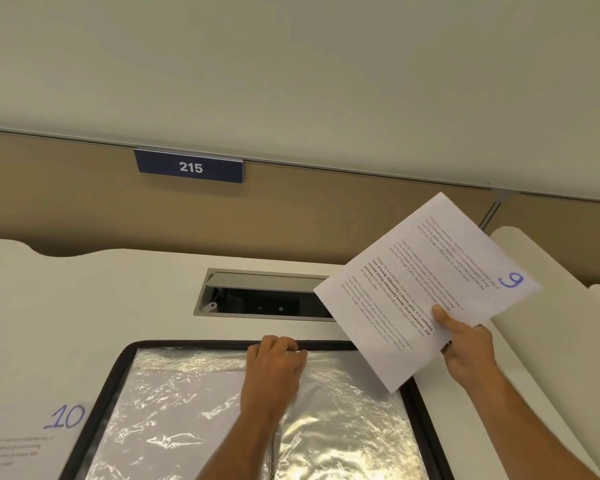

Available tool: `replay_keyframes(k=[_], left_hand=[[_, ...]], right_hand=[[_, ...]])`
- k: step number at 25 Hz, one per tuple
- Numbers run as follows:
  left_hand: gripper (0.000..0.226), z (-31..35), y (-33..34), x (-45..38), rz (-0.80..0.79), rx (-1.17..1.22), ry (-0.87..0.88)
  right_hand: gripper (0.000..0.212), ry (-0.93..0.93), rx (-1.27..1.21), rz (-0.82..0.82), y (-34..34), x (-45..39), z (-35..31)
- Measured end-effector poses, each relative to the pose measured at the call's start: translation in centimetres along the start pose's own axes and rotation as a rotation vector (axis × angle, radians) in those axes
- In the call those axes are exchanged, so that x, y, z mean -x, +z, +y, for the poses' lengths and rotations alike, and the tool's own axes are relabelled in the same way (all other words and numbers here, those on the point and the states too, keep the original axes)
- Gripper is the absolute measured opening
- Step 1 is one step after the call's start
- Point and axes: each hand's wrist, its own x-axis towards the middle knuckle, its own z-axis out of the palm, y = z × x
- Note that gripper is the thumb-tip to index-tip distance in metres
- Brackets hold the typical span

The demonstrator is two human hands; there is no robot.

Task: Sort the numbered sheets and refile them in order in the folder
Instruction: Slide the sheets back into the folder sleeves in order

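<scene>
Folder (430,427) sleeve: my left hand (274,368) pinches its slippery top edge. My right hand (468,348) grips sheet 9 (426,282), light and floppy, at its lower edge.

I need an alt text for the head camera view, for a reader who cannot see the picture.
A person's right hand holds up a printed sheet marked 9 while the left hand grips the top edge of a clear plastic sleeve in an open black folder on a white desk. A sheet marked 10 lies left of the folder; a sign reading 215 hangs on the partition behind.
</scene>
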Motion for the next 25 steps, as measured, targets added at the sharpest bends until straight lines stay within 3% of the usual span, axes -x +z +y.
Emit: replay_keyframes(k=[5,10,18,25], left_hand=[[0.021,-0.1,-0.2,0.3,0.105,0.018,0.072],[0.029,-0.1,0.4,0.5,0.055,0.114,0.106],[0.032,0.7,-0.7,0.7,0.045,0.051,0.042],[0.033,0.6,-0.5,0.7,0.059,0.043,0.041]], right_hand=[[0.050,-0.019,-0.087,-0.022,1.7,-0.1,0.1],[0.041,-0.019,-0.131,-0.047,4.3,0.1,0.5],[0.064,-0.059,-0.048,-0.163,7.7,0.5,2.4],[0.064,-0.038,0.029,-0.264,6.4,0.5,3.7]])
